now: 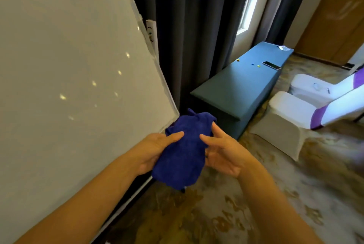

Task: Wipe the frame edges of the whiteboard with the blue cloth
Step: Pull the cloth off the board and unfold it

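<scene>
Whiteboard (69, 76): fills the left side of the view, tilted, ceiling lights reflected in its surface. Silver frame edge (155, 60) runs down its right side to a lower right corner beside the cloth.

Left hand (155, 149): just below the whiteboard's lower right corner, fingers curled under the cloth, thumb pressed onto its top, gripping it.

Blue cloth (185, 155): bunched, held between both hands in front of the lower right corner of the whiteboard; whether it touches the frame cannot be told.

Right hand (220, 151): at the cloth's right side, fingers loosely spread, thumb and fingertips on the fabric.

Dark curtain (197, 36): hangs behind the whiteboard.

Green table (236, 90): right of the curtain, carrying a phone (271, 65) near its far right edge.

White chairs (295, 117): far right, with purple sashes, on patterned carpet (216, 214).
</scene>
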`<state>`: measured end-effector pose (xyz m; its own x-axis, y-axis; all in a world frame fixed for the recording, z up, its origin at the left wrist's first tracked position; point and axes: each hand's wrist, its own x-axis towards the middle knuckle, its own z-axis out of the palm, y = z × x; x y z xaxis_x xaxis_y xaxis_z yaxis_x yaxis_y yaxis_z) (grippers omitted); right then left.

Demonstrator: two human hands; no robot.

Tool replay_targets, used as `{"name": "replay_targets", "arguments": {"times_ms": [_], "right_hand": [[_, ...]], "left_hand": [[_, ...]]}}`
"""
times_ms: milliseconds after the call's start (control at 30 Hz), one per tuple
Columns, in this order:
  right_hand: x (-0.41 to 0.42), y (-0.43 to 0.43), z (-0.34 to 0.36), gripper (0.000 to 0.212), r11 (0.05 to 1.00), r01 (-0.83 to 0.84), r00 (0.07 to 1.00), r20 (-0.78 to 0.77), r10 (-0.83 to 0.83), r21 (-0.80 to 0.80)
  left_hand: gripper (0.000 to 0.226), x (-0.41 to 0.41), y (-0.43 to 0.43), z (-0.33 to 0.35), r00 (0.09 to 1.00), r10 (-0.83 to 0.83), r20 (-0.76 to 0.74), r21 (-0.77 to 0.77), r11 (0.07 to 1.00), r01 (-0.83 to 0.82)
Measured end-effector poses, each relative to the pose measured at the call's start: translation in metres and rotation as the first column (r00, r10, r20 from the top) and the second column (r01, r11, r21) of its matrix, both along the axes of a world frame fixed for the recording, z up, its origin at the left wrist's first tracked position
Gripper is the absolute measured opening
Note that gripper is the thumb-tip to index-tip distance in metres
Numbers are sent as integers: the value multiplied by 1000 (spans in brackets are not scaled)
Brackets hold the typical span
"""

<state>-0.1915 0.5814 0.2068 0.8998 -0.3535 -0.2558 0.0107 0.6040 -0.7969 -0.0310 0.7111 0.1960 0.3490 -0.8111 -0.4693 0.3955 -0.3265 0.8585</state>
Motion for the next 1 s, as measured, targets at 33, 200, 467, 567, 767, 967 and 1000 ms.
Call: {"name": "replay_targets", "arguments": {"times_ms": [33, 200, 467, 567, 767, 967, 1000], "right_hand": [[-16, -17, -5, 62, 1000, 18, 1000, -16, -18, 11], [-75, -84, -23, 57, 999, 36, 998, -52, -36, -5], [-86, -190, -54, 52, 997, 38, 975, -218, -51, -63], [-62, -228, -75, 51, 999, -31, 970, -241, 35, 19], [-23, -340, -103, 37, 997, -76, 926, -372, 62, -24], [2, -471, -98, 46, 980, 3, 907, -412, -86, -199], [6, -495, -95, 63, 976, 28, 917, -383, -110, -214]], "left_hand": [[56, -12, -18, -6, 1000, 1, 1, -20, 1000, -1], [57, -65, -93, -30, 984, -72, -161, -110, 992, 54], [41, -124, -202, -49, 990, -141, -18, 219, 965, 142], [43, -107, -237, -65, 997, -34, 74, 240, 971, 15], [70, -61, -334, -96, 971, 239, 17, 63, 969, -240], [60, -30, -459, -93, 961, 190, 199, -164, 974, -159], [57, -25, -478, -89, 930, 201, 308, -191, 971, -147]]}}
